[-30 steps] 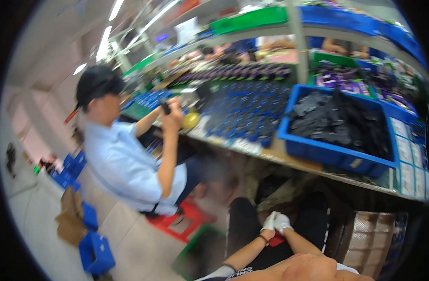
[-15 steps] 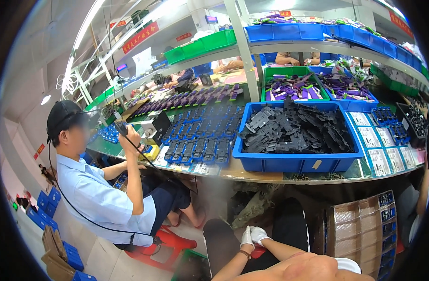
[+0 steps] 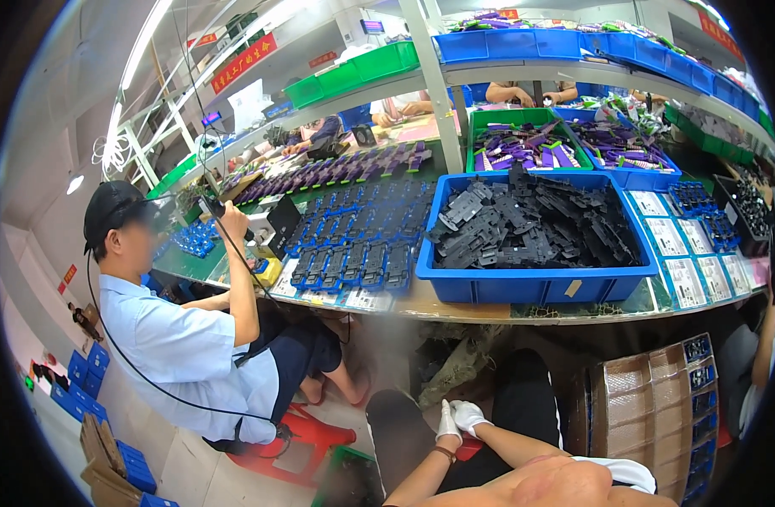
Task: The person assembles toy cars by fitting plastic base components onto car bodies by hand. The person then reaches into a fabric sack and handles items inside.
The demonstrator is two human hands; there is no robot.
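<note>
Landmark: big blue bin (image 3: 535, 283) of black plastic parts (image 3: 531, 224) on the bench (image 3: 455, 306).

Both my hands sit well below that bin, under the bench edge, in my lap between dark trousers. Left hand (image 3: 447, 420) and right hand (image 3: 469, 416) wear white gloves and are pressed together, fingers curled around each other; clasped shut, nothing visible held in them, though I cannot tell if something small is hidden inside. A band sits on the left wrist.

Left of the bin: rows of blue trays (image 3: 354, 245) with dark parts. Behind the bin: green bin (image 3: 523, 139) with purple pieces, then a shelf with more blue bins. Right of the bin: white cards (image 3: 671, 249) laid flat.

Far left of the bin, a co-worker in a light blue shirt (image 3: 180, 355) and dark cap sits on a red stool (image 3: 299, 439), one hand raised holding a corded tool (image 3: 214, 207). Below right of the bin: cardboard box (image 3: 649, 414).
</note>
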